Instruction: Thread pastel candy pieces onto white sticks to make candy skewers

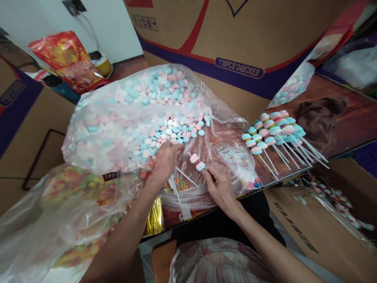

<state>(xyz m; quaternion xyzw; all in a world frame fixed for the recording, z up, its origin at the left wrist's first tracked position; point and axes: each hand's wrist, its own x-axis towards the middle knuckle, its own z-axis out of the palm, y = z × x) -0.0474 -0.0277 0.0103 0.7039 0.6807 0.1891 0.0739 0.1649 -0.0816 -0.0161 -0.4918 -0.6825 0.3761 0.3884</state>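
My left hand (165,160) reaches into the mouth of a big clear plastic bag (118,118) full of pink, blue and white round candies (173,131), and grips a bundle of thin white sticks (174,184). My right hand (218,184) pinches a pink-and-blue candy (200,166) between its fingertips. Just left of it lies a white stick with a pink candy (193,158) threaded on it.
A pile of finished candy skewers (273,133) lies on the table to the right. A bag of coloured ring candies (73,192) sits at the lower left. Cardboard boxes (235,35) stand behind, another open box (318,220) at the right, a red bag (66,55) far left.
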